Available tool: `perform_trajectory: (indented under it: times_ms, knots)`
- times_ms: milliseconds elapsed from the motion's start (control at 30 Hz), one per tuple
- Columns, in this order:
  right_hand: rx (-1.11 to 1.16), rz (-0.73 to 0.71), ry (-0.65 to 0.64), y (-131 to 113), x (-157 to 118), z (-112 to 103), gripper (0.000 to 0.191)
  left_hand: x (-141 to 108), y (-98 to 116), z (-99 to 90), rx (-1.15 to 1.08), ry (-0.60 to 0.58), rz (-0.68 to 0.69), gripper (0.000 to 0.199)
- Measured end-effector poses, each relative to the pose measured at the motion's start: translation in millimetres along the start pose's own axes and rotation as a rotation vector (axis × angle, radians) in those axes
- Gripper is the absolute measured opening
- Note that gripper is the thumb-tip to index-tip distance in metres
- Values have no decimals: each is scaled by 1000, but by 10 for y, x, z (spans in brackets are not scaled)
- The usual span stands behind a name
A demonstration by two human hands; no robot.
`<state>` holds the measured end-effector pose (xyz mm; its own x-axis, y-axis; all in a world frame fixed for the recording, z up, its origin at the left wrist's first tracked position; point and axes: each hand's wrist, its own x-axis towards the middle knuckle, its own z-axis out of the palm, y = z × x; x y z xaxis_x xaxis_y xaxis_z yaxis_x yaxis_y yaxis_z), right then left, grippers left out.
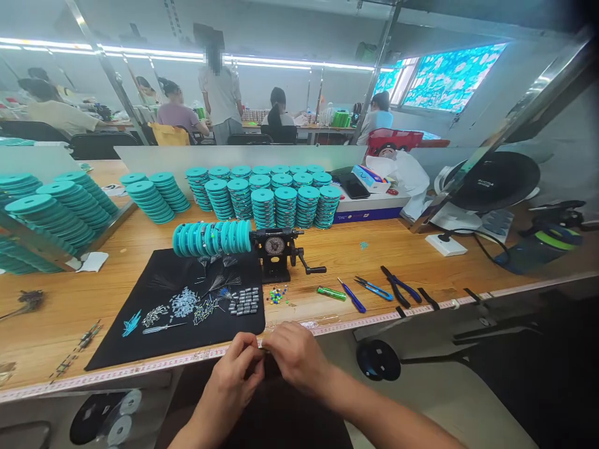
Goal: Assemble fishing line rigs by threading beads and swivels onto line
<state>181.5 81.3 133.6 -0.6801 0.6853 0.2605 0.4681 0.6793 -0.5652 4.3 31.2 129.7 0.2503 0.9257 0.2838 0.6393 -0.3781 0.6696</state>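
My left hand (238, 374) and my right hand (296, 355) meet at the front edge of the table, fingers pinched together. Something very small sits between the fingertips, too small and covered to name. Just beyond them lies a black mat (206, 333) bearing grey lead-like pieces (244, 301), clear beads (184, 303), small metal parts (155, 315) and light-blue slivers (131, 323). Behind it stands a black hand-crank winder (274, 252) carrying a row of turquoise spools (213, 238). Several coloured beads (277, 295) are scattered right of the mat.
To the right lie a green tube (331, 293), a blue-handled tool (352, 295), blue snips (374, 289) and pliers (401, 288). Stacked turquoise spools (274, 196) line the back. A measuring tape (206, 355) runs along the front edge. Other people sit or stand beyond the partition.
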Motion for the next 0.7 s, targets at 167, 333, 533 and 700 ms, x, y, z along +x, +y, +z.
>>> perform_trajectory:
  times_ms: [167, 333, 533, 700]
  knots:
    - [73, 92, -111, 226, 427, -79, 12, 88, -233, 27, 45, -85, 178, 26]
    - [92, 96, -163, 242, 600, -141, 11, 125, -235, 161, 5, -53, 133, 19]
    - [88, 299, 164, -31, 125, -73, 10, 48, -35, 123, -237, 22, -220, 15]
    - [671, 631, 145, -191, -294, 192, 18, 16, -40, 101, -574, -17, -378, 18]
